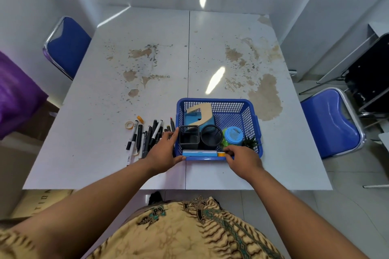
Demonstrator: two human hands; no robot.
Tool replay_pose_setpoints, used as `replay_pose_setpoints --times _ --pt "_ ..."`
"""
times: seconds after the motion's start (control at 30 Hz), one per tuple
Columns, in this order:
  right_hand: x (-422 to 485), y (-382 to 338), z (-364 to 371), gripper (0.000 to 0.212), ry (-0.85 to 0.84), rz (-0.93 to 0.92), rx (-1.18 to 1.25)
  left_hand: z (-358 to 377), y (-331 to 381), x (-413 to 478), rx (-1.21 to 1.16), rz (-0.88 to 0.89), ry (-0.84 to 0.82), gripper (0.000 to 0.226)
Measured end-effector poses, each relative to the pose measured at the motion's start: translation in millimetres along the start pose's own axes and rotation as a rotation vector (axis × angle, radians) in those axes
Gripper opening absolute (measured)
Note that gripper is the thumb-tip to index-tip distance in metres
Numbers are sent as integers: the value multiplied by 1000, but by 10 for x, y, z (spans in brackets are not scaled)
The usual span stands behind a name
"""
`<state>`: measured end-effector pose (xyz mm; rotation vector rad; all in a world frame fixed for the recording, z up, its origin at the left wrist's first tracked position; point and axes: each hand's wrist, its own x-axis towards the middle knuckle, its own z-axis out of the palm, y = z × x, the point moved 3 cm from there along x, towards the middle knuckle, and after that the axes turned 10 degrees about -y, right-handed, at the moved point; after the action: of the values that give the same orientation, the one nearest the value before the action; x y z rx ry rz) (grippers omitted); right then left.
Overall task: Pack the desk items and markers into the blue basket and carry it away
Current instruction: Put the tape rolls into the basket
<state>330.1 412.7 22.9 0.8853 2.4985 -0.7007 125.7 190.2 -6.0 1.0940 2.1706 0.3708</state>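
On the near side of the table (126,174) the blue basket (250,115) holds desk items (211,136), markers (147,136) loose just left of it. Left hand (166,151) rests straight-fingered on its left wall; right hand (244,162) curls at the near rim, grip unclear. Next likely: gather markers in.

Bright overhead light streaks glare across the table (147,33); wide-angle edges bend and seem slightly soft.

The left hand (163,152) covered the near ends of several markers (139,135) and the near-left corner of the blue basket (212,100). Their print was too small to read.
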Motion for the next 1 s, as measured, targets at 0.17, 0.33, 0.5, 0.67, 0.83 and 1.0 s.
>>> replay_pose_setpoints --times 0.17,0.33,0.5,0.67,0.83,1.0 --pt "-51 -107 -120 17 135 -40 -78 -2 -73 -33 35 14 17 111" --pt "-55 -403 -219 12 202 -183 -83 -53 -186 -128 57 39 42 92" --pt "115 -828 -251 10 188 -318 -78 -125 -387 -222 92 43 86 70" --pt "265 -1274 -183 10 171 -434 -84 -257 -610 -295 49 -8 159 55" --pt "403 -1625 -53 11 116 -512 -153 -369 -957 -354 175 -185 209 22" --pt "508 -1856 83 14 43 -533 -179 -361 -1327 -384 293 -341 157 21"
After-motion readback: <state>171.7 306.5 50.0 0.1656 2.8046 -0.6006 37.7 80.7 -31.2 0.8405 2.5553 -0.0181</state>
